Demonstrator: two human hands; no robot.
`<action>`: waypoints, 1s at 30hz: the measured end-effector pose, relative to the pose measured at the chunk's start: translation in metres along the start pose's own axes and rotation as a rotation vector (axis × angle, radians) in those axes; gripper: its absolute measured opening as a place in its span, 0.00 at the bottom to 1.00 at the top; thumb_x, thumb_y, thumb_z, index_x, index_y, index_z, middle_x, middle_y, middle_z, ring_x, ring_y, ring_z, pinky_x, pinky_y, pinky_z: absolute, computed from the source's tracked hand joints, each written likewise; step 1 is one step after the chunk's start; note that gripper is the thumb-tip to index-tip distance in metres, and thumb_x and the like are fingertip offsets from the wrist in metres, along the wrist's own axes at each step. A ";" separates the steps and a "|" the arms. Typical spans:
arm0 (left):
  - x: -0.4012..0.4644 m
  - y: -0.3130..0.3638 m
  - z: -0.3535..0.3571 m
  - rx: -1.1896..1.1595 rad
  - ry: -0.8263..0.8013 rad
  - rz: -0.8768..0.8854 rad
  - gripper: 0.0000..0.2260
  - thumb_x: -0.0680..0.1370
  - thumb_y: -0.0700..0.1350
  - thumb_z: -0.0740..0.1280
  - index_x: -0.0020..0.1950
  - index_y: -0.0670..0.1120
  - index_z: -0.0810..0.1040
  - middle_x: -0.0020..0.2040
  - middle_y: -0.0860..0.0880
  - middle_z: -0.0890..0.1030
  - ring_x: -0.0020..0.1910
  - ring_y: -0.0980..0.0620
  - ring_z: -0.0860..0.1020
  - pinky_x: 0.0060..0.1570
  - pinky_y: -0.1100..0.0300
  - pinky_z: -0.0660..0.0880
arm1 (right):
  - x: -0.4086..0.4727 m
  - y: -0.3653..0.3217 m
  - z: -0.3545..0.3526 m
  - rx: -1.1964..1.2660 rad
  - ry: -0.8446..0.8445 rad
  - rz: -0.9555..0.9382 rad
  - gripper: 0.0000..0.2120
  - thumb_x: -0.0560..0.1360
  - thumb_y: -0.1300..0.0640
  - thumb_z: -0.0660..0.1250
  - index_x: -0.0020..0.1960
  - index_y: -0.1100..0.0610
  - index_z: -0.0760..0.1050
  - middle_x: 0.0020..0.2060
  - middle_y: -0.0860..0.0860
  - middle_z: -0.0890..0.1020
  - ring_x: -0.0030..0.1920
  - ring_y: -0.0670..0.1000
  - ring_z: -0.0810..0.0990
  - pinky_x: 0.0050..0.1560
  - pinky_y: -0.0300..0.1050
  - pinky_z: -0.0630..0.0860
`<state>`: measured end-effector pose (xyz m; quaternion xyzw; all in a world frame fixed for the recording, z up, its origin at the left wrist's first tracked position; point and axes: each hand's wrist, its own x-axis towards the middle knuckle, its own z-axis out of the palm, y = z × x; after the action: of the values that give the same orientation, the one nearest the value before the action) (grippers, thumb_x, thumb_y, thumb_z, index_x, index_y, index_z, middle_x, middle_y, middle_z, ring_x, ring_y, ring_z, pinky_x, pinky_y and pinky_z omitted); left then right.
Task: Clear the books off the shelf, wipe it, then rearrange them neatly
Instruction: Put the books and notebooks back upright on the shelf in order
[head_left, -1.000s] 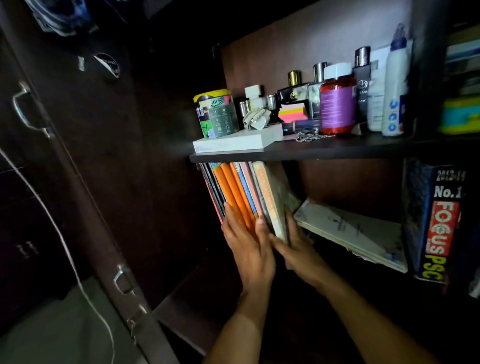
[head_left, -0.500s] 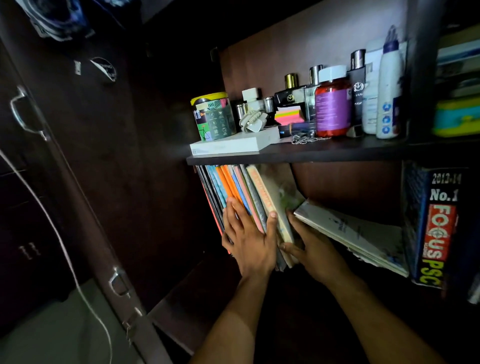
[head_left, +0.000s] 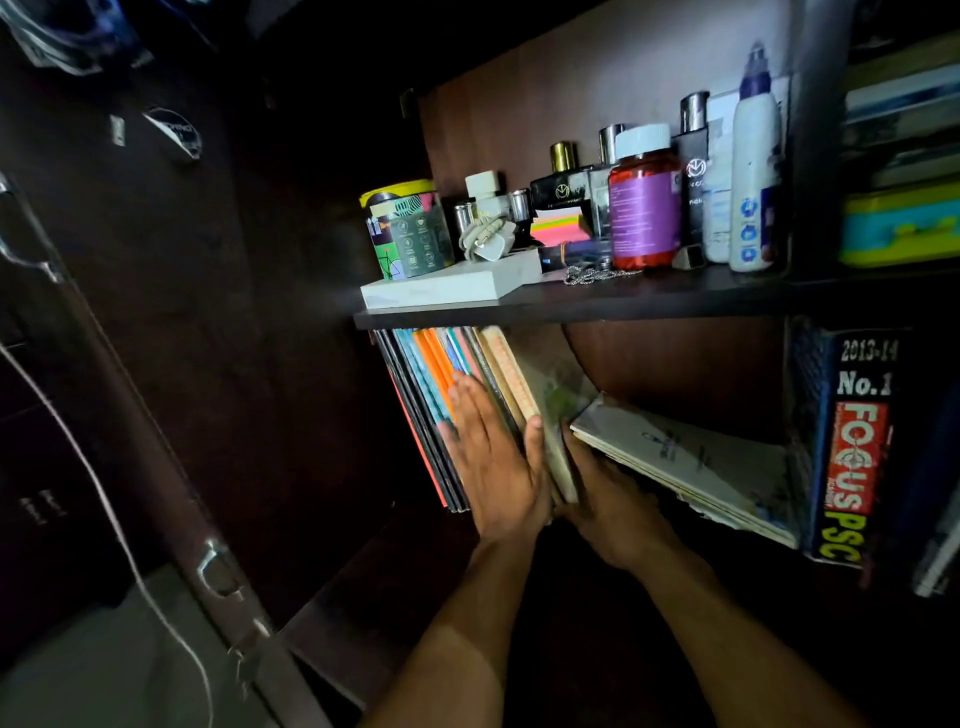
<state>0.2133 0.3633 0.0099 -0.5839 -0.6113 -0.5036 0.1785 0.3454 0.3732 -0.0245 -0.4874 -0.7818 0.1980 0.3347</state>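
Note:
A row of thin upright books (head_left: 431, 384), orange, blue and dark, leans at the left end of the lower shelf. My left hand (head_left: 493, 467) lies flat with straight fingers against their spines, its thumb hooked over a beige book (head_left: 524, 384). My right hand (head_left: 608, 499) presses the beige book's right side from below. The two palms squeeze that bundle between them. A pale flat book (head_left: 691, 462) slants to the right of my hands, propped on a thick "FOCUS PSC" book (head_left: 852, 447). The shelf floor under my arms is dark.
The upper shelf board (head_left: 649, 301) carries a white box (head_left: 452, 283), a patterned tin (head_left: 408, 231), a white charger (head_left: 485, 236), sticky notes (head_left: 558, 226), bottles and a red jar (head_left: 644, 197). An open dark cupboard door (head_left: 156, 364) with a white cable (head_left: 104, 493) stands left.
My left hand slid up the spines and flattened. My right hand moved in under the beige book, closer to the left hand. The upright books stand a little straighter.

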 end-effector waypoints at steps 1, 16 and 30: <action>0.000 -0.001 0.001 -0.048 -0.042 0.014 0.36 0.84 0.60 0.54 0.83 0.42 0.42 0.84 0.46 0.40 0.82 0.50 0.39 0.80 0.42 0.42 | 0.001 -0.001 0.000 0.006 0.007 0.000 0.46 0.76 0.44 0.70 0.80 0.35 0.39 0.81 0.49 0.59 0.78 0.56 0.62 0.72 0.64 0.65; -0.026 -0.002 -0.042 -0.066 -0.224 0.048 0.39 0.83 0.60 0.61 0.84 0.44 0.43 0.83 0.45 0.38 0.82 0.48 0.38 0.80 0.44 0.41 | -0.044 -0.028 -0.015 -0.108 0.169 0.111 0.32 0.75 0.42 0.70 0.75 0.48 0.66 0.67 0.54 0.78 0.67 0.59 0.77 0.65 0.55 0.76; -0.132 0.176 -0.200 -0.764 -0.755 -0.206 0.29 0.80 0.50 0.71 0.78 0.55 0.63 0.70 0.50 0.75 0.49 0.62 0.82 0.60 0.57 0.76 | -0.301 -0.111 -0.143 0.234 0.465 0.223 0.16 0.76 0.56 0.74 0.63 0.53 0.78 0.56 0.46 0.84 0.58 0.42 0.81 0.60 0.39 0.77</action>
<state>0.3301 0.0952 0.0607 -0.6845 -0.4606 -0.4601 -0.3281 0.4687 0.0519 0.0463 -0.5608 -0.5974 0.2053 0.5352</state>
